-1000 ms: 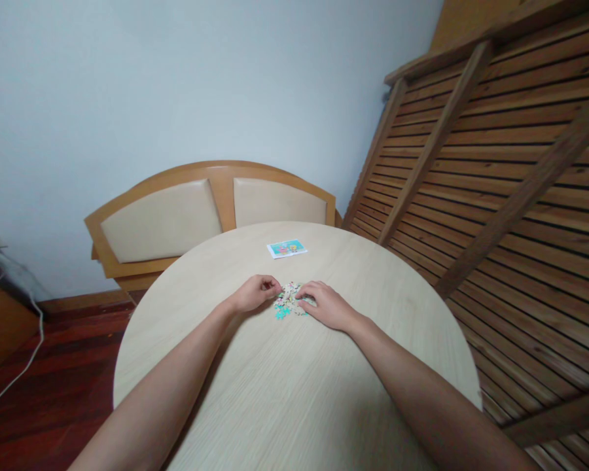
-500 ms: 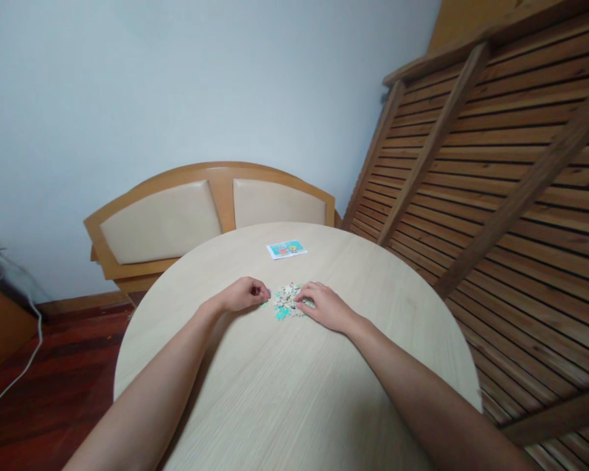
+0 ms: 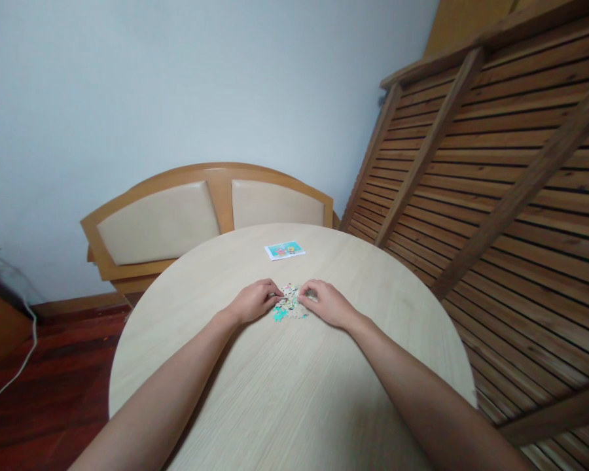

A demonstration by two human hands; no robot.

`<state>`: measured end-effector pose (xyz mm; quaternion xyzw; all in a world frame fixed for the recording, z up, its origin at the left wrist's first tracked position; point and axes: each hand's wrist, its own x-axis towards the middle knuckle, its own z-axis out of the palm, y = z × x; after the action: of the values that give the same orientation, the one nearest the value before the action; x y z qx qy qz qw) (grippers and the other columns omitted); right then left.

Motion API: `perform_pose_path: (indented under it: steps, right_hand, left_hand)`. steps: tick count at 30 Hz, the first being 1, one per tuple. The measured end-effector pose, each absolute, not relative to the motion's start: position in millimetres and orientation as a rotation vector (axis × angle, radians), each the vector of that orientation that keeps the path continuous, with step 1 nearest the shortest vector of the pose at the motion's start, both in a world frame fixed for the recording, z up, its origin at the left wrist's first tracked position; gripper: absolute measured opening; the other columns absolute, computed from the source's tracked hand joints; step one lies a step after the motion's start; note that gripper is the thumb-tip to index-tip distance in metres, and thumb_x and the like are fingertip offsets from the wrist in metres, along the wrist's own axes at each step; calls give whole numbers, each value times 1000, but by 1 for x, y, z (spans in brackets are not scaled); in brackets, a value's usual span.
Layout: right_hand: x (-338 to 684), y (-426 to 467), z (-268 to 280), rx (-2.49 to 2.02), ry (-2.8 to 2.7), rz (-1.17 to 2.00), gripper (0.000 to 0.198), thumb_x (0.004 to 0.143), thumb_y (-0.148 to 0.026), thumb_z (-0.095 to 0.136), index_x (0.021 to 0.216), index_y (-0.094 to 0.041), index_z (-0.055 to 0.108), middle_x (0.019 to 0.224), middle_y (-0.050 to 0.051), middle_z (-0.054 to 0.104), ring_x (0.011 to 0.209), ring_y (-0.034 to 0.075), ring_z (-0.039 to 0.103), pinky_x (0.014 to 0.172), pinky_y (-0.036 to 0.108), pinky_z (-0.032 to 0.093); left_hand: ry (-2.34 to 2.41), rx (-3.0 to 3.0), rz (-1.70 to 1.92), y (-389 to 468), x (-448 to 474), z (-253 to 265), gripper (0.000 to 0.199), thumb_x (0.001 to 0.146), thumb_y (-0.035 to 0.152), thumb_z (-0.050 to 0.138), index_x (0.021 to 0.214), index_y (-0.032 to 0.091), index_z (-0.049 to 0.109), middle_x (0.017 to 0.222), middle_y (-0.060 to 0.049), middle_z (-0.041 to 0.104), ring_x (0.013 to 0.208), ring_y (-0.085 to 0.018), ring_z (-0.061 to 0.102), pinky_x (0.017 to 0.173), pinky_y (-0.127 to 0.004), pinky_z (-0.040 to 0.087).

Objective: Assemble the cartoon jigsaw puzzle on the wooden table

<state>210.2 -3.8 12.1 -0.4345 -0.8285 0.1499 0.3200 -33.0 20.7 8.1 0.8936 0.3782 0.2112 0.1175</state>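
A small heap of jigsaw puzzle pieces [image 3: 289,306], some turquoise and others pale or many-coloured, lies in the middle of the round table [image 3: 285,379]. My left hand [image 3: 258,301] reaches in from the left side, thumb and fingers pinched at the heap's edge around what looks like a thin puzzle piece. On the opposite side, my right hand [image 3: 326,302] has thumb and index finger brought together over the pieces. Anything between those right fingertips is too small to make out. Beyond the heap lies a picture card [image 3: 285,250] with cartoon figures on turquoise.
Behind the table stands a wooden headboard [image 3: 160,222] with cream padded panels, against a pale wall [image 3: 201,78]. A slatted wooden frame [image 3: 495,196] leans along the right side. A white cable [image 3: 33,340] hangs at the left over the dark red floor.
My left hand has moved right, from beside the heap to its edge. My right hand stays by the pieces, its fingers slightly shifted. The view has tilted a little.
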Motion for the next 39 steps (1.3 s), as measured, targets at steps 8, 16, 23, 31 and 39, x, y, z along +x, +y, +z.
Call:
perform_pose_path:
  steps: [8, 16, 23, 31, 39]
  right_hand:
    - [236, 5, 15, -1405, -2142, 150, 8, 87, -25, 65, 84, -21, 71, 91, 4, 73, 88, 19, 66, 78, 29, 46]
    - [249, 6, 13, -1486, -2207, 166, 8, 85, -26, 68, 84, -23, 74, 92, 4, 75, 89, 21, 68, 75, 29, 47]
    - [252, 6, 13, -1523, -2237, 169, 8, 84, -25, 66, 83, -23, 74, 93, 4, 76, 89, 22, 68, 74, 30, 47]
    - [244, 5, 10, -1274, -2312, 230, 17, 89, -28, 63, 99, -22, 75, 102, 7, 73, 97, 21, 65, 88, 32, 47]
    - [236, 2, 11, -1255, -2351, 211, 15, 89, -31, 64, 93, -23, 76, 99, 5, 74, 96, 21, 64, 89, 32, 46]
  left_hand:
    - [1338, 2571, 624, 21, -41, 16, 26, 94, 33, 51, 99, 20, 73, 98, -8, 72, 83, -20, 64, 72, -28, 46]
    - [1507, 2449, 651, 30, -54, 11, 26, 89, 32, 52, 100, 20, 72, 89, -5, 74, 73, -18, 64, 62, -26, 41]
    - [1562, 2525, 675, 35, -53, 2, 28, 92, 30, 50, 102, 20, 74, 99, -8, 74, 84, -21, 65, 73, -29, 47]
    - [1553, 2557, 753, 33, -43, -2, 28, 95, 31, 49, 103, 20, 74, 106, -10, 71, 99, -25, 63, 89, -33, 47]
    - [1332, 2697, 710, 26, -25, -6, 28, 97, 32, 51, 111, 22, 73, 110, -7, 71, 101, -23, 62, 92, -35, 46]
